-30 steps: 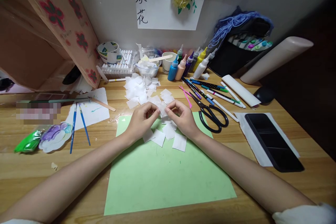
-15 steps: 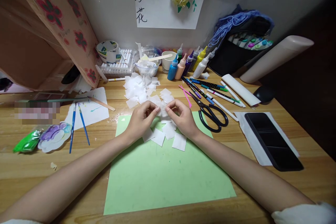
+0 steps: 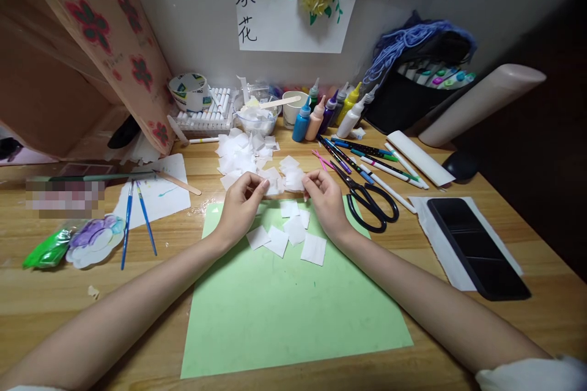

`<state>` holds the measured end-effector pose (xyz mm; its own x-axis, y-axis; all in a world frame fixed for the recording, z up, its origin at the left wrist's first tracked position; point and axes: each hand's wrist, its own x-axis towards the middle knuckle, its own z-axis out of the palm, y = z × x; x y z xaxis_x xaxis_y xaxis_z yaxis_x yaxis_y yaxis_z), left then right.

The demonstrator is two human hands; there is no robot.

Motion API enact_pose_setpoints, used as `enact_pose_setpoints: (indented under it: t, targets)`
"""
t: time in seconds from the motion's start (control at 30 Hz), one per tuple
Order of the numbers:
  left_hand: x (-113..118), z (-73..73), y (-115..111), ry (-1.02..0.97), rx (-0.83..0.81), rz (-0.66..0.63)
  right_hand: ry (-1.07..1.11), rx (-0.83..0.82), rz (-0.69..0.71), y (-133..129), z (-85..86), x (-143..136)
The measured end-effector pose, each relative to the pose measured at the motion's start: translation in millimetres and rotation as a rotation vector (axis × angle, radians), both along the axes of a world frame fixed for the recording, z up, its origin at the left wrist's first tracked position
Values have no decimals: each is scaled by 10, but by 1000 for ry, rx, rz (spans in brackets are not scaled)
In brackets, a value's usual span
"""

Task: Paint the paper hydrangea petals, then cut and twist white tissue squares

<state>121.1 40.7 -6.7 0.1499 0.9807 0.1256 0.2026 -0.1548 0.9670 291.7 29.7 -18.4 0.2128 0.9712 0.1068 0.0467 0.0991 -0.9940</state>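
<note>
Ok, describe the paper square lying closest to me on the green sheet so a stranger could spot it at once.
Start with the big green sheet on the wooden table. Toward its far edge lies a loose cluster of white paper squares. The closest square is also the one farthest right as you look down.

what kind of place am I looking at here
Probably a craft desk: small colored bottles stand at the back, black-handled scissors lie to the right, and white paper squares lie on a green sheet.
</note>
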Motion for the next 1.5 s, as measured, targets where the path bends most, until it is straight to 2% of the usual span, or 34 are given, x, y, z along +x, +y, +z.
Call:
enact_pose_setpoints:
  t: [0.1,0.2,0.37,0.43,0.53,0.6,0.87,1.17,1.33,1.5]
  targets:
    - [-7,-9,6,-31,-5,36,47,-26,-34,19,-24,-1]
    - [-8,-12,12,-73,-15,28,65,-33,19,32,-63,-3]
    - [-6,9,10,-131,-30,-72,-121,62,68,-6,-57,-10]
    - [-8,20,1,-123,-38,-110,-141,67,177,-34,-23,-16]
    - [-12,35,-14,-130,-56,-162,-48,41,400,-63,28,-24]
    - [-12,40,-19,-134,-67,-169,-5,25,443,-65,47,-25]
    - [-3,19,6,-106,-63,-65,78,22,263,-11,28,-1]
    - [5,-12,27,-149,-89,-31,82,-1,250,7,40,-5]
    - [-13,-24,59,-134,-66,133,25,-19,80,73,-25,-5]
    - [-19,-11,63,-108,-57,155,-93,-17,50,117,-82,18]
